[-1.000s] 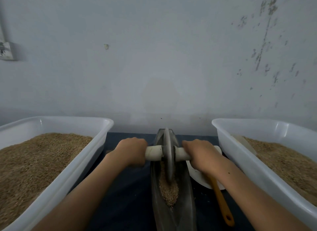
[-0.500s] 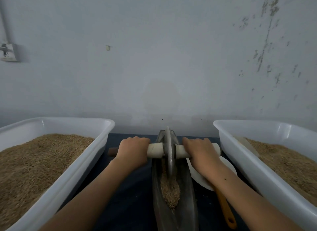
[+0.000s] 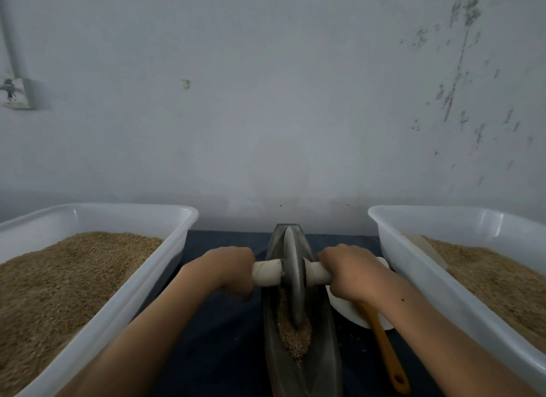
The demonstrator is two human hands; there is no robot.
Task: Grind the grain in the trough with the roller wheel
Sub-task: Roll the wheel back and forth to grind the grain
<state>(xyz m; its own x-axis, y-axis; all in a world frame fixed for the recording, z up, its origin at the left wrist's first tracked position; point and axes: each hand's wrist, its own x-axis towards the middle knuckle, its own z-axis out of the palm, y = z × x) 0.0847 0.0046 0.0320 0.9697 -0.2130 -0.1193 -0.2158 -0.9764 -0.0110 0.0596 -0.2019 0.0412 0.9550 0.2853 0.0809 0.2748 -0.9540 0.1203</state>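
While both hands are closing around the axle handle (image 3: 291, 274), the roller wheel (image 3: 293, 281) is standing upright in the trough (image 3: 322, 355), its lower edge biting into the grain (image 3: 295, 334). The left hand (image 3: 226, 268) is wrapping fully round the left stub of the handle, fingers curled under; the right hand (image 3: 348, 272) is doing the same on the right stub, so each grip is tight on the handle with nothing else in it. Holding either side of the wheel is likely keeping it vertical and pressing evenly down the trough's narrow channel.

The grain is sitting as a small heap in the middle to near part of the trough, around and in front of the wheel's rim; the far end is looking bare, though the wheel is hiding part of it. Kernels are still looking whole, so the grinding seems early or midway, judging loosely.

The trough is lying lengthwise on the dark table (image 3: 224, 352) between two white tubs, the left tub (image 3: 165, 249) and the right tub (image 3: 393, 243), both holding more grain, probably one supply and one output; which is which I cannot tell. A white plate (image 3: 351, 314) with an orange-handled spoon (image 3: 387, 355) is sitting just right of the trough, under the right forearm, presumably for scooping.
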